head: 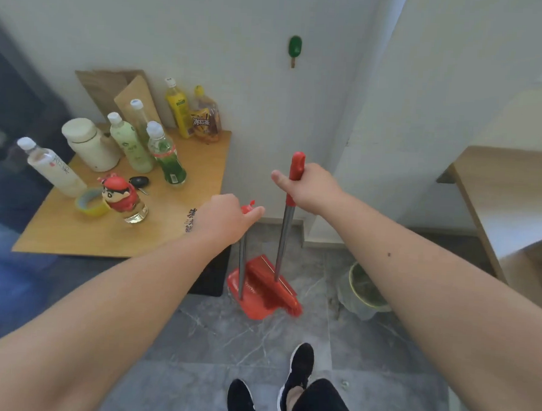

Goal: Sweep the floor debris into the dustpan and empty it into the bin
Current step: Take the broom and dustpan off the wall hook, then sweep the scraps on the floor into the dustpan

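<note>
step: tools in hand, unswept | left hand (228, 218) clenched round dustpan (254, 311) handle, pan on the floor off the desk's (120, 235) near right corner | right hand (311, 188) clenched round broom (281, 243) | next: lift broom clear

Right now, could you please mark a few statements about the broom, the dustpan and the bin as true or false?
1. The right grip holds the broom by its handle. True.
2. The left grip is empty. False: it holds the dustpan handle.
3. The broom head sits in the dustpan. True.
4. The bin stands on the table. False: it stands on the floor, right of the dustpan.
</note>
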{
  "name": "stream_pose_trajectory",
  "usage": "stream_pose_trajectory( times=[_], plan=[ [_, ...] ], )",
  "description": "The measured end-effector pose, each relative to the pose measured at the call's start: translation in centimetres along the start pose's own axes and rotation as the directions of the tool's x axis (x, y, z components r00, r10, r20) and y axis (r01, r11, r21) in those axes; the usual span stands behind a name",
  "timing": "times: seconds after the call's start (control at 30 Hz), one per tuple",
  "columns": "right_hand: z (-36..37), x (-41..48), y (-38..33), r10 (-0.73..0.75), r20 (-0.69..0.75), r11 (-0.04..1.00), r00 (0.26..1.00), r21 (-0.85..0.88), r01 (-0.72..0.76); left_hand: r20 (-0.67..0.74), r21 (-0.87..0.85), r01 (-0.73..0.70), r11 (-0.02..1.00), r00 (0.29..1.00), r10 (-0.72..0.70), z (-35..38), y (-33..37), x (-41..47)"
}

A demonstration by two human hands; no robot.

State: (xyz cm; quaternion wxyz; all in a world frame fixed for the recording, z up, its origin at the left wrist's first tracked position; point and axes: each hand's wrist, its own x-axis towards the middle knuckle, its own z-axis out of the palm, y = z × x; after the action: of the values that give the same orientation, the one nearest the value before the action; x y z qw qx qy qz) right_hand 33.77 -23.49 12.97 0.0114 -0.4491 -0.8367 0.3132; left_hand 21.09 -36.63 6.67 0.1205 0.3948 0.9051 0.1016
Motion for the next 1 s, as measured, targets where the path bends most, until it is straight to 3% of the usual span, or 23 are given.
stream_pose_trajectory(
  times=[0.07,0.17,0.33,0.47,0.6,0.63,0.73,0.8,1.0],
  plan=[
    [0.8,-2.5,1.1,0.076,0.073,0.996,0.994,0.043,-0.08,0.023,0.018,0.02,1.0,1.0,-0.021,0.7,-0.4,-2.6],
    [1.7,-5.8,2.9,0.182,0.164,0.93,0.969,0.292,-0.224,0.089,-0.013,0.062,0.998,0.994,-0.06,2.2,-0.7,-6.3],
    [3.5,-10.9,6.7,0.18,0.393,0.777,0.902,0.505,-0.375,0.164,-0.068,0.14,0.988,0.978,-0.128,5.0,0.4,-12.9],
    [4.5,-16.5,10.8,0.197,0.598,0.57,0.777,0.575,-0.587,0.18,-0.048,0.19,0.981,0.967,-0.179,7.2,2.1,-18.8],
    [5.5,-22.0,15.0,0.204,0.71,0.312,0.674,0.606,-0.732,0.197,-0.031,0.257,0.966,0.949,-0.247,9.3,2.7,-25.9],
    [6.0,-23.4,15.8,0.201,0.728,0.313,0.656,0.587,-0.747,0.194,-0.025,0.253,0.967,0.95,-0.243,9.9,2.8,-27.7],
    [7.4,-27.2,17.3,0.243,0.763,0.458,0.598,0.453,-0.765,0.19,0.005,0.194,0.981,0.963,-0.192,11.6,3.4,-32.5],
    [8.3,-29.6,18.2,0.271,0.774,0.502,0.572,0.393,-0.77,0.195,0.045,0.112,0.993,0.974,-0.119,12.5,3.6,-34.9],
    [10.9,-36.0,22.2,0.351,0.791,0.374,0.502,0.373,-0.849,0.228,0.142,-0.049,0.989,0.973,0.015,14.6,3.9,-41.0]
  ],
)
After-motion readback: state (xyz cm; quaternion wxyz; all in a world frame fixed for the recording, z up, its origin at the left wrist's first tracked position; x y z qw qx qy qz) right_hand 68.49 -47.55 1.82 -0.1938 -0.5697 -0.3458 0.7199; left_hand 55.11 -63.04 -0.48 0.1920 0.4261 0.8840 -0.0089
